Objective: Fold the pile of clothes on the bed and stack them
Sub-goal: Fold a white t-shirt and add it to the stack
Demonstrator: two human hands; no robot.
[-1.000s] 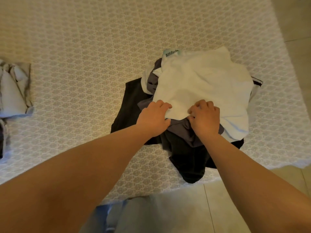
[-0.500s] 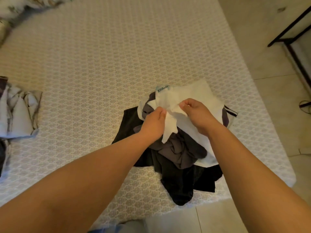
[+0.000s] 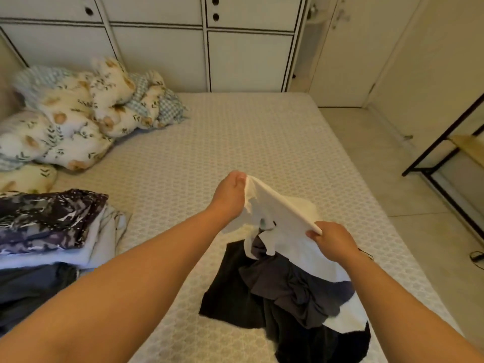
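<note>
Pale cupboard doors line the far wall, with a tiled floor running down the right side and a black metal frame at the right edge. Bed fills the middle, covered in a light honeycomb-patterned sheet.

Far left: heap of floral and checked bedding, bunched against the wall.

Near left: stack of folded clothes resting on the bed. Dark patterned piece on top, pale ones under it, a dark one lowest at the near edge.

Near centre-right: loose pile of clothes on the bed, close to its near right corner. Black and dark grey pieces crumpled together, some white showing at the pile's right side.

White garment lifted off the pile, stretched between both hands, its lower part hanging down and touching the heap. A small teal label shows near its middle.

Left hand: raised, farther out over the bed, fingers closed around one bunched end of the white garment.

Right hand: lower and nearer, directly above the pile, thumb and fingers pinching the garment's other edge.

Both bare forearms reach in from the near edge. A dark cable lies on the floor at right.
</note>
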